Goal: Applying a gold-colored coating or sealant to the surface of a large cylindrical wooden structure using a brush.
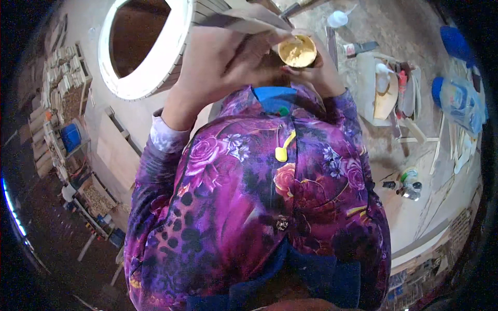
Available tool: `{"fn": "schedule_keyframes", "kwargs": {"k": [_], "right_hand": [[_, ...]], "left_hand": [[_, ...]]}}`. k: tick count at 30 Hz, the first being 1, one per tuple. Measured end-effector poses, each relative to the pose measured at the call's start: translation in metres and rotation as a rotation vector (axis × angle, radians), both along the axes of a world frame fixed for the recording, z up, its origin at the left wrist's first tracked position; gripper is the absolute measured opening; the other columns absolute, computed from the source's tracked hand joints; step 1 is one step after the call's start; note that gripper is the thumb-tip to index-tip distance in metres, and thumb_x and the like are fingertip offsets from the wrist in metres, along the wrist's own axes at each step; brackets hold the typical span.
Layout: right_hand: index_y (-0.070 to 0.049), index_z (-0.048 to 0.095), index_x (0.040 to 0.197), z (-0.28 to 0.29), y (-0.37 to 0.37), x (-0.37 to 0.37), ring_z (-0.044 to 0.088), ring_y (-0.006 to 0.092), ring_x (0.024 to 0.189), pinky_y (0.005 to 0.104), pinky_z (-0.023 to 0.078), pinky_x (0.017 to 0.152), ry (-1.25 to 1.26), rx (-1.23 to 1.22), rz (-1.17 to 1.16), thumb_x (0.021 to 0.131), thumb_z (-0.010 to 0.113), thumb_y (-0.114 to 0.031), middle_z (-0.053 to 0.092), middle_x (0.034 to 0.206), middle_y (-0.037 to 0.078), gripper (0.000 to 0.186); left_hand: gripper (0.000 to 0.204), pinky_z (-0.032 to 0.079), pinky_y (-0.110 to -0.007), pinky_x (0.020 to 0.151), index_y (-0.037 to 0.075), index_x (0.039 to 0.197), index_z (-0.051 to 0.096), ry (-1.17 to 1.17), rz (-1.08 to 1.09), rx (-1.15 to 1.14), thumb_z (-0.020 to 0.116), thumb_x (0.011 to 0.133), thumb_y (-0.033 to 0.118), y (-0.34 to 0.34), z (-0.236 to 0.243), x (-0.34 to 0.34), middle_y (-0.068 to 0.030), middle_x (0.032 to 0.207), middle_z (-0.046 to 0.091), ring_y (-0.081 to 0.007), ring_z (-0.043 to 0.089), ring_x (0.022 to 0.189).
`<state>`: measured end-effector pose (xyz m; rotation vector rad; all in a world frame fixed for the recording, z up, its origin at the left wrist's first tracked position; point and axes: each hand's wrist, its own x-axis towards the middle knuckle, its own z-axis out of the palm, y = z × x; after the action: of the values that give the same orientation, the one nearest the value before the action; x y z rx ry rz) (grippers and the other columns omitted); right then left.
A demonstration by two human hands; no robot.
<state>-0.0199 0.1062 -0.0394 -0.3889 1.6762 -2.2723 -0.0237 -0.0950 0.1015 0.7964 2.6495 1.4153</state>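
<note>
A small round cup (298, 52) holds a pale yellow, lumpy paste and is tipped so that its mouth faces me. My right hand (324, 70) is wrapped round the cup from the right side. From the left, my left hand (223, 57) reaches across with its fingers bent, their tips at the cup's left rim. Blur and the hand's own back hide whether something thin is pinched there. Just left of it stands a large round piece with a white rim (179, 46) and a dark, rounded opening; its outer side carries narrow lines.
At right, a tray (367, 98) holds bottles and red-handled tools. Behind it stand a white squeeze bottle (337, 19) and a flat scraper-like tool (359, 48). A clear blue-lidded container (464, 106) and a metallic tool (410, 185) lie farther right. Wood pieces (67, 72) are stacked at left.
</note>
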Motion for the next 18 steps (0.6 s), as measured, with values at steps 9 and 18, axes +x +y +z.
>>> {"fn": "schedule_keyframes", "kwargs": {"k": [9,18], "right_hand": [[-0.007,0.05,0.123,-0.021,-0.008,0.026,0.054,0.0136,0.108,0.0285,0.043,0.096,-0.306,0.153,0.132,0.062,0.072,0.007,0.057,0.112,0.002,0.067],[-0.005,0.05,0.121,-0.063,-0.015,0.046,0.055,0.0139,0.106,0.0288,0.044,0.094,-0.257,0.199,0.315,0.062,0.071,-0.002,0.058,0.11,0.004,0.062]], "left_hand": [[0.017,0.049,-0.024,0.066,0.0,0.102,0.066,-0.286,0.177,0.042,0.055,0.092,0.009,-0.008,-0.041,0.022,-0.0109,0.099,0.068,-0.0132,0.062,0.079],[0.016,0.05,-0.035,0.07,0.004,0.099,0.065,-0.361,0.216,0.042,0.055,0.088,0.009,-0.019,-0.1,0.067,-0.011,0.095,0.066,-0.0263,0.063,0.078]]}}
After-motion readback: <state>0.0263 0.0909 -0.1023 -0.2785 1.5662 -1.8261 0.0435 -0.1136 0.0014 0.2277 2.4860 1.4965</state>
